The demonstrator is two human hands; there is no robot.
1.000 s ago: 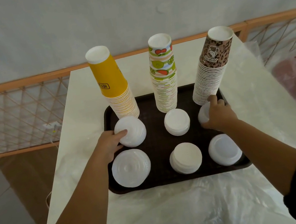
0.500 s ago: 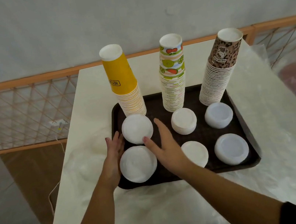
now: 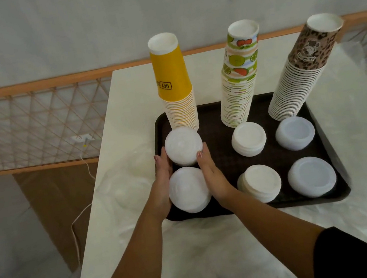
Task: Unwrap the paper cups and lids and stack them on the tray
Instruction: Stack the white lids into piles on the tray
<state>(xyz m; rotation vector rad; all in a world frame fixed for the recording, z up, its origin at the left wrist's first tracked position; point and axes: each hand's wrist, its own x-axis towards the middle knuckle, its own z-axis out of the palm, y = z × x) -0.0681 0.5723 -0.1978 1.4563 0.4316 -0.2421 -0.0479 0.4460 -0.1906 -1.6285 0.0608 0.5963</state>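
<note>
matt dark tray (image 3: 319, 122), seemingly plastic lids (image 3: 311, 176)

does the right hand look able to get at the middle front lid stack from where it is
Probably yes: the right hand lies flat beside the left front lid stack, and the middle front lid stack sits just to its right with only bare tray between.

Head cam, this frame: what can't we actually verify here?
- Yellow cup stack: its base is hidden behind the rear-left lid stack.
- Left hand and right hand: palm contact with the front-left lid stack is hidden by the hands themselves.
- Lid counts: edges too fine.
- Tray: the cup stacks cover its far rim.
</note>
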